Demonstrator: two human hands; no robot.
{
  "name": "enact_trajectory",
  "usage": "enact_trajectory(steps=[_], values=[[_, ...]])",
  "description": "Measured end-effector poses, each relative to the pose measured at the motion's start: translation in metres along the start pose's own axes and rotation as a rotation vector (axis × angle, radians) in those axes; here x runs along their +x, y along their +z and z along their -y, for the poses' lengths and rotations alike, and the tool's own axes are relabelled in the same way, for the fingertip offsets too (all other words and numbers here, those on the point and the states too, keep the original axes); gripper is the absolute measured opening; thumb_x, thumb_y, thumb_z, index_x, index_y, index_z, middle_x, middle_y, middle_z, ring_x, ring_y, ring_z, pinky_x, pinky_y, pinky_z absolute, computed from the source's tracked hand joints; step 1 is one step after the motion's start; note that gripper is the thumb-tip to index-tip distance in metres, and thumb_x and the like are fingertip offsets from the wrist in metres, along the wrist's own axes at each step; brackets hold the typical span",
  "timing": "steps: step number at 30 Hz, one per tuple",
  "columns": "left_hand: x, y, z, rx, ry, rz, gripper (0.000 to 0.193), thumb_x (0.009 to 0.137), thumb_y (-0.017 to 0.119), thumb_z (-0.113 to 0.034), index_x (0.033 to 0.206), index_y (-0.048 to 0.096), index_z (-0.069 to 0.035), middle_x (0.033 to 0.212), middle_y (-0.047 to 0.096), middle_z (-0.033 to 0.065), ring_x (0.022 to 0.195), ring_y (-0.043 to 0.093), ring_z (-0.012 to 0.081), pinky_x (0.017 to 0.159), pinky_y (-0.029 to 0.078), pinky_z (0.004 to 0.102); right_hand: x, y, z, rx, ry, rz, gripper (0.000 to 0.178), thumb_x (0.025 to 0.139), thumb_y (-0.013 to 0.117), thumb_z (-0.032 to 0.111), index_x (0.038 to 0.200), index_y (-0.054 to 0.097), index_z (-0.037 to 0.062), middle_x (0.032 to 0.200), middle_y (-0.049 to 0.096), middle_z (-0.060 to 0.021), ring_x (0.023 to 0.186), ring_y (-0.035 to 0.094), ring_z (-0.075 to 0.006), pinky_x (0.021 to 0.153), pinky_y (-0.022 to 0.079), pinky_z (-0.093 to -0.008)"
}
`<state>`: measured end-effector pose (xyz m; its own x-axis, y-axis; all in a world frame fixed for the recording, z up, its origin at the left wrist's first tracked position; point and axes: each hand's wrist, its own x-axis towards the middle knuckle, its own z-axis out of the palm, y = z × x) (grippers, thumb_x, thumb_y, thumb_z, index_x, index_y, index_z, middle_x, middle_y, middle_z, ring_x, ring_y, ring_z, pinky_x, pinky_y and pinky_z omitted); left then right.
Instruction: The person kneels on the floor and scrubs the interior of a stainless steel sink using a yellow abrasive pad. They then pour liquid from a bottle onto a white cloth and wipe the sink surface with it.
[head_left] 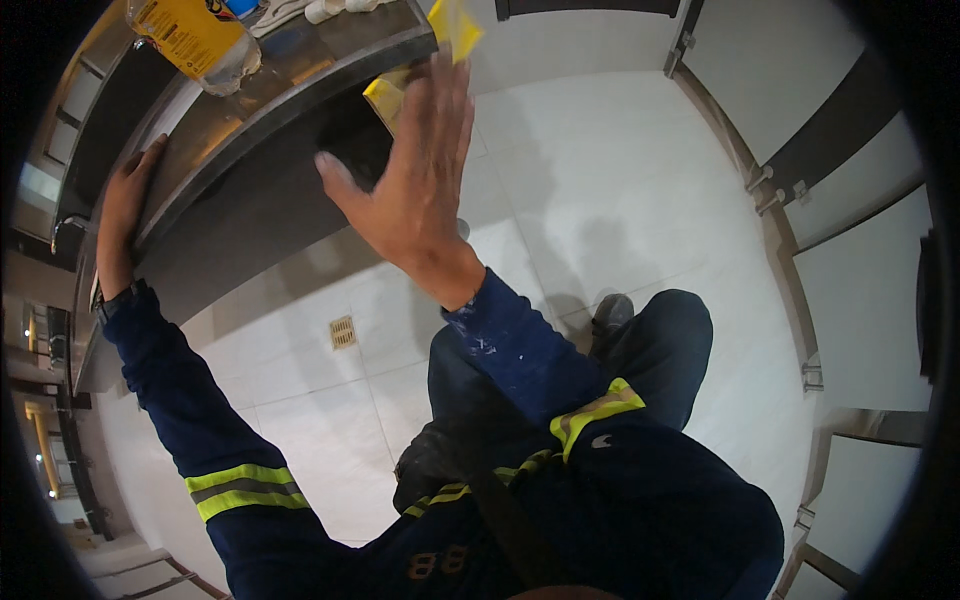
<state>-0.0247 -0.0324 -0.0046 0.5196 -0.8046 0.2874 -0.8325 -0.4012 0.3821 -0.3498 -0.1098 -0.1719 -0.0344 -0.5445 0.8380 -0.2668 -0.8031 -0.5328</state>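
Alongside a dark counter point(325, 66), one person, knees bent, navy sleeves with yellow-green and grey bands. Right hand point(415, 180) raised in front of the counter's edge, back of it showing; fingers long and straight, close together, thumb standing well out to the side. Yellow material point(383, 98) at the fingers: one part shows beside them, toward the counter, another above the fingertips, the upper part blurred. Cannot tell whether it is one piece or two, nor whether the hand grips it or only lies across it. Some whitish marks on the right cuff.

Left hand point(130, 190) well apart from the right, laid on the counter toward its far left end. Fingers look extended; palm hidden, so cannot tell if it clasps anything. Dark band point(122, 298) at that wrist.

On the counter: clear bottle point(205, 50) with a yellow label, near the front edge, between the two hands; just behind it a bit of something blue point(241, 7), and pale crumpled cloth point(290, 14) near that. Dark front panel point(250, 215) drops below the edge.

Pale tiled floor point(640, 150) underneath, shadows across it, a small square drain point(343, 332) set in. One shoe point(612, 312) visible by the knee. Pale door panels point(865, 310) line the right side.
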Motion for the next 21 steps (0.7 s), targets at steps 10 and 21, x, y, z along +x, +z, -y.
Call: enact_trajectory(steps=[10, 21], values=[[0.017, -0.003, 0.015, 0.044, 0.069, 0.018, 0.069, 0.094, 0.053, -0.055, 0.128, 0.061, 0.004, 0.119, 0.066, 0.0205, 0.113, 0.061, 0.0253, 0.102, 0.040, 0.0294, -0.071, -0.037, -0.053, 0.100, 0.096, 0.039, 0.071, 0.081, 0.075, 0.027, 0.138, 0.046, -0.0029, 0.147, 0.039, -0.0269, 0.138, 0.034, -0.0447, 0.113, 0.028, -0.0505], [0.068, -0.018, 0.071, 0.547, 0.473, 0.058, 0.046, 0.103, 0.039, -0.026, 0.147, 0.046, -0.013, 0.148, 0.047, 0.0127, 0.136, 0.046, 0.0233, 0.114, 0.032, 0.0341, -0.212, -0.064, -0.360, -0.487, 0.801, -0.106, 0.041, 0.081, 0.072, 0.025, 0.114, 0.065, 0.0025, 0.109, 0.068, -0.0194, 0.098, 0.066, -0.0349, 0.087, 0.052, -0.0409]])
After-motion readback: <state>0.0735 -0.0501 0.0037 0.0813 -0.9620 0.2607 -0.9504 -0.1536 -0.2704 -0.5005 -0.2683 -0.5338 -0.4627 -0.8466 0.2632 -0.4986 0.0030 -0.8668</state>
